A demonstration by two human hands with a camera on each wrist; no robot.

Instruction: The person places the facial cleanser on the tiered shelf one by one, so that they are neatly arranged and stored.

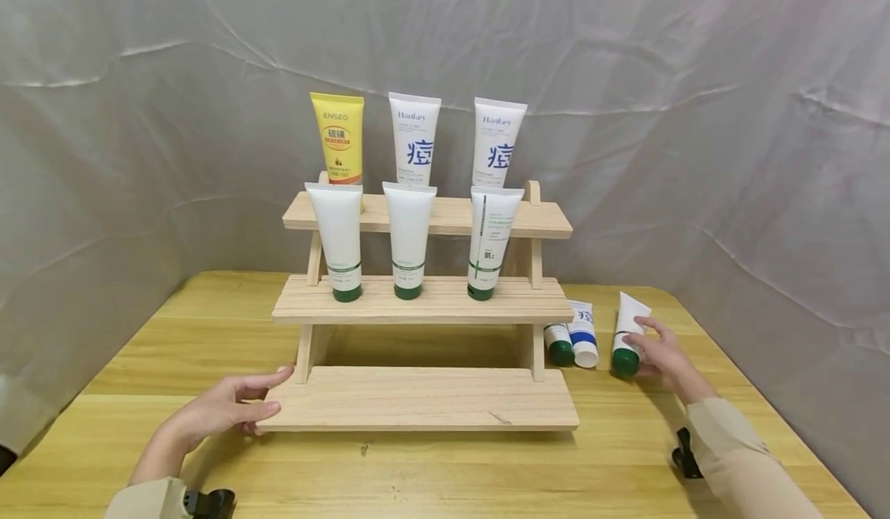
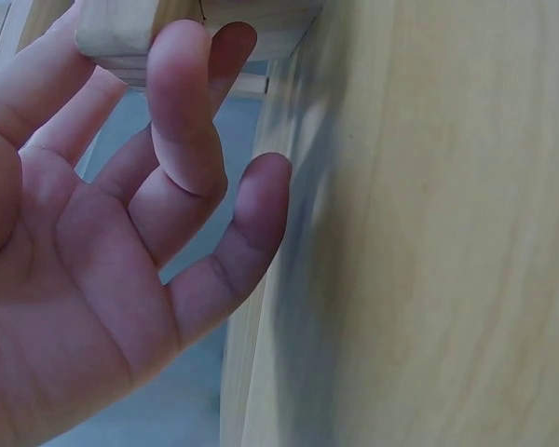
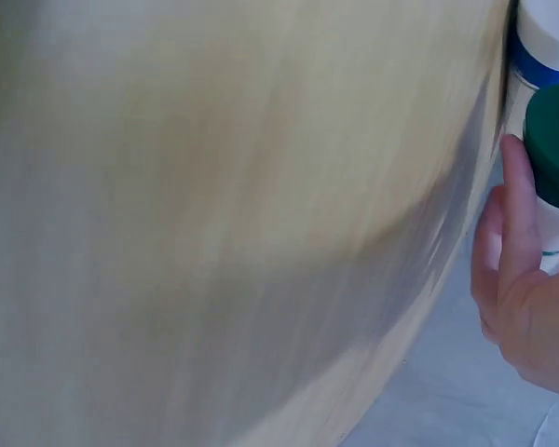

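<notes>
My left hand (image 1: 222,407) holds the left end of the bottom step of a three-tier wooden display stand (image 1: 417,399), thumb at the front corner. In the left wrist view, the fingers (image 2: 182,112) bend around the board's end (image 2: 121,33). Over on the right, my right hand (image 1: 664,353) grips a white squeeze tube with a green cap (image 1: 628,334), cap toward me. The right wrist view shows that green cap (image 3: 554,140) beside the fingers. Left of it lie a white tube with a blue band (image 1: 582,334) and another green-capped tube (image 1: 558,345), partly hidden by the stand.
A yellow tube (image 1: 338,137) and two white tubes with blue print (image 1: 415,137) stand on the top tier. Three green-capped white tubes (image 1: 409,241) stand on the middle tier. Grey cloth (image 1: 626,156) hangs behind and beside the wooden table (image 1: 417,473).
</notes>
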